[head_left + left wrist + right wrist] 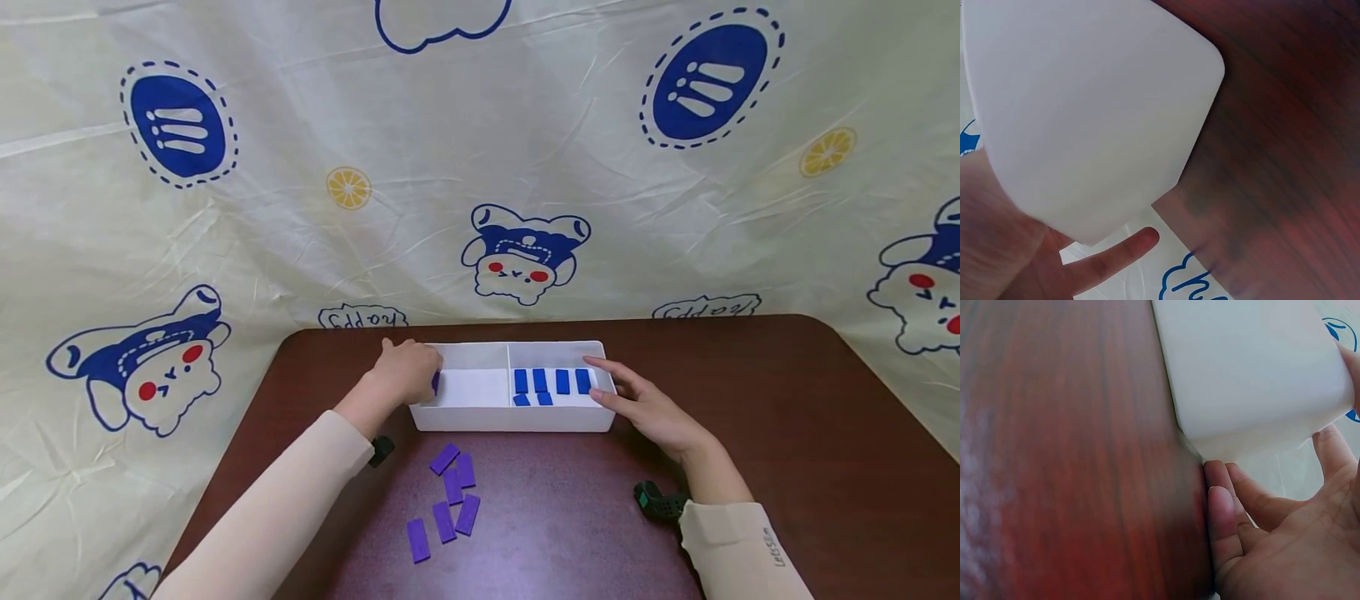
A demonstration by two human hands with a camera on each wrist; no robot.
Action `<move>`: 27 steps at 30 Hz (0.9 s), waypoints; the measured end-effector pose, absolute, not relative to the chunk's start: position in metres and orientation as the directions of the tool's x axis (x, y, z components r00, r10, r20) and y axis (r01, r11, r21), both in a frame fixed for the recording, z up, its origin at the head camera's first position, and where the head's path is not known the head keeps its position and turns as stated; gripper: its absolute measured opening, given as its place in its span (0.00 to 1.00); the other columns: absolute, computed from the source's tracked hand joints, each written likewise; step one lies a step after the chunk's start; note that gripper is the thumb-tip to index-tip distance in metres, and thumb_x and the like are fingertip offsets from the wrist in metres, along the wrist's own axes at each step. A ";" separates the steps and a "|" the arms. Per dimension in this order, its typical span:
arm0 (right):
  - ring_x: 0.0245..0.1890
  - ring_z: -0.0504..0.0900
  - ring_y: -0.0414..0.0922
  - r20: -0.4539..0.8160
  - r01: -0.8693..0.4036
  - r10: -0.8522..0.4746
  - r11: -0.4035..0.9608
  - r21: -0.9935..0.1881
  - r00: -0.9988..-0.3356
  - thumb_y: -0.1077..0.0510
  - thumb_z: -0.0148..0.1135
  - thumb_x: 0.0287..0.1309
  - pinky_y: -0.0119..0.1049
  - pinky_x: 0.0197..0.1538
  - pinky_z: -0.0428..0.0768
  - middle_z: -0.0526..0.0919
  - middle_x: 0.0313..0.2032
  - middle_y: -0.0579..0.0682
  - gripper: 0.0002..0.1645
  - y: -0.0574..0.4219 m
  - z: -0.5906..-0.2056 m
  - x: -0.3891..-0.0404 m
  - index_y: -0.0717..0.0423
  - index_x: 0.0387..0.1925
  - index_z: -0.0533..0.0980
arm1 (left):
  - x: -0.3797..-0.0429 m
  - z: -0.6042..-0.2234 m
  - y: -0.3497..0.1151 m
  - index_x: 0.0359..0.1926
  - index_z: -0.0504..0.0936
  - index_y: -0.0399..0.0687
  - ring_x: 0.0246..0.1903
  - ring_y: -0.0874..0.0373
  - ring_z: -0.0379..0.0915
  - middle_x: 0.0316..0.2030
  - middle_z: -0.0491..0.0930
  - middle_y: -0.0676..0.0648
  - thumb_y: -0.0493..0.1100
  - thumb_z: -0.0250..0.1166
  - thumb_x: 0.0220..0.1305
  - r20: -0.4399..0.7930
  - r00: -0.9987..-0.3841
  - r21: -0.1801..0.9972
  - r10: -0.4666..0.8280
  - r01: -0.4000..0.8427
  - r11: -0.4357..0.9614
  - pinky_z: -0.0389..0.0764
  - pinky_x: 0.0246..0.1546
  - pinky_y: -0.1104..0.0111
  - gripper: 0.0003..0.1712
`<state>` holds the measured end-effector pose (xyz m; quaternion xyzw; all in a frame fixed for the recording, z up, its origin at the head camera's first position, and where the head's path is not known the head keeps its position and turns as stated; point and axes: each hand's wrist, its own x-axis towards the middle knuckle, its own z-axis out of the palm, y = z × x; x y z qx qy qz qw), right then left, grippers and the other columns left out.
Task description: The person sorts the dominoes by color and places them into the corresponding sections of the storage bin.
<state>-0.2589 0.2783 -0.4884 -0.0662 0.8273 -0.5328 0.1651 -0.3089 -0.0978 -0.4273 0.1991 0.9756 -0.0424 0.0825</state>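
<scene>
A white two-compartment box stands on the dark wood table. Several blue tiles lie in its right compartment. My left hand is curled over the left end of the box and pinches a purple tile just inside the left compartment. The right hand lies against the right end of the box with straight fingers. In the left wrist view the box wall fills the frame and one finger shows below it. In the right wrist view, fingers touch the box.
Several purple tiles lie loose on the table in front of the box. A cream printed cloth hangs behind and around the table. Black wrist devices sit at both cuffs.
</scene>
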 end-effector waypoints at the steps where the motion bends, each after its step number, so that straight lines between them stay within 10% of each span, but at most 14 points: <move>1: 0.80 0.42 0.71 -0.206 0.070 -0.283 0.424 -0.903 -0.937 0.38 0.62 0.70 0.82 0.69 0.49 0.44 0.83 0.57 0.41 0.278 -0.489 -0.259 0.28 0.79 0.58 | -0.309 -0.427 -0.097 0.42 0.87 0.51 0.56 0.43 0.77 0.48 0.87 0.46 0.41 0.71 0.60 -0.182 -0.908 -0.053 0.378 0.393 0.918 0.63 0.66 0.28 0.09; 27: 0.80 0.41 0.71 -0.197 0.056 -0.292 0.427 -0.902 -0.936 0.39 0.62 0.70 0.83 0.69 0.48 0.44 0.84 0.56 0.41 0.279 -0.489 -0.260 0.28 0.79 0.58 | -0.304 -0.425 -0.095 0.47 0.87 0.50 0.53 0.46 0.76 0.49 0.87 0.46 0.43 0.69 0.62 -0.166 -0.924 -0.045 0.345 0.356 0.933 0.74 0.58 0.38 0.12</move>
